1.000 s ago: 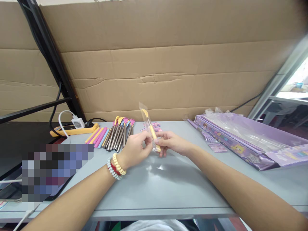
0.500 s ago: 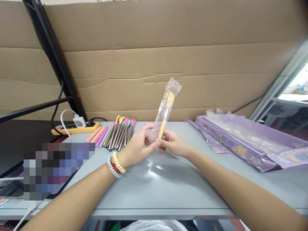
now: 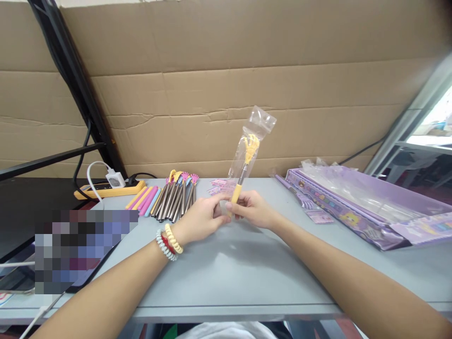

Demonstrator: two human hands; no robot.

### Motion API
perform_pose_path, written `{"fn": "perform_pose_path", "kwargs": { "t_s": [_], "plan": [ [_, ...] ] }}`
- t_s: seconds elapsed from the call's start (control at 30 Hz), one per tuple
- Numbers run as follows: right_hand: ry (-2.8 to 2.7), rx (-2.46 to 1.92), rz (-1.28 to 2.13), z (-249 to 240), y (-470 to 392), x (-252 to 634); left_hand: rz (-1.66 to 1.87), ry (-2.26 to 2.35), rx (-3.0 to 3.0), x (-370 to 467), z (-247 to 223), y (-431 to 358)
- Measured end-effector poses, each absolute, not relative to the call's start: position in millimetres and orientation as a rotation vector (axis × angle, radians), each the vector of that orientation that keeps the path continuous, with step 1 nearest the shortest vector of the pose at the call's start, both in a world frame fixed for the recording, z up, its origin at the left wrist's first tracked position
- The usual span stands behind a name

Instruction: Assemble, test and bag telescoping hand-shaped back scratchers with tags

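A yellow back scratcher (image 3: 251, 149) with a hand-shaped head stands tilted inside a clear plastic bag (image 3: 260, 121). My right hand (image 3: 254, 209) pinches its yellow handle near the lower end. Beside it, my left hand (image 3: 207, 215) has its fingers closed on the lower part of the bag. Left of my hands lie several metal rods with coloured hand-shaped heads (image 3: 179, 195), and next to them several pink, yellow and blue handles (image 3: 146, 199). Small pink printed cards (image 3: 219, 185) rest on the table behind my hands.
On the right are a purple display box (image 3: 339, 207) holding clear bags, and a bagged purple scratcher (image 3: 294, 189) with a card. At the left sit a yellow power strip (image 3: 109, 189) with a white plug and a blurred-out device (image 3: 84, 252). Cardboard (image 3: 226, 94) stands behind.
The yellow scratcher's metal shaft now shows between head and handle. The bag's top has risen and shifted slightly right. My left fingers have moved a little.
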State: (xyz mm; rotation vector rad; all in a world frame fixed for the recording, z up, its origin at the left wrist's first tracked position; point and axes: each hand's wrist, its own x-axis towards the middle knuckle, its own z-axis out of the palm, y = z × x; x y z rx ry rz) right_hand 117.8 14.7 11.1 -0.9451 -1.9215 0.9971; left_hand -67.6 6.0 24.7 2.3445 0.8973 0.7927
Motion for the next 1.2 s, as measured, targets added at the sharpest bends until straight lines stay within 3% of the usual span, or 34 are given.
{"fn": "perform_pose_path", "kwargs": {
  "t_s": [0.67,1.2],
  "plan": [
    [-1.702,-1.061,0.740,25.7,13.3,124.1,0.558,0.934,2.425,-69.3,17.9,9.0],
    [-1.722,-1.066,0.819,23.2,12.9,122.3,0.467,0.845,2.466,-69.6,24.6,6.9]
  ]
}}
